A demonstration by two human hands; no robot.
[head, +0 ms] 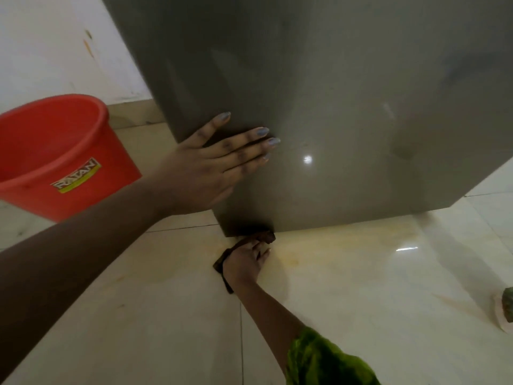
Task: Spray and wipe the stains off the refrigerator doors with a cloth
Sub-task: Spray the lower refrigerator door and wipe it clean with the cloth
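The grey refrigerator door (347, 112) fills the upper middle of the head view, seen from above down to its bottom edge. My left hand (211, 165) lies flat with straight fingers on the door's lower left corner, thumb along the side edge. Lower down, my right hand (244, 262) grips a dark brown cloth (268, 237) and holds it against the door's bottom edge, just above the floor. Part of the cloth trails out behind the wrist. No spray bottle is in sight.
A red plastic bucket (55, 151) stands on the floor to the left of the refrigerator. The glossy cream floor tiles (361, 287) show yellowish stains below the door. A white wall (55, 51) rises behind the bucket. A small green and white object (506, 307) lies at the right edge.
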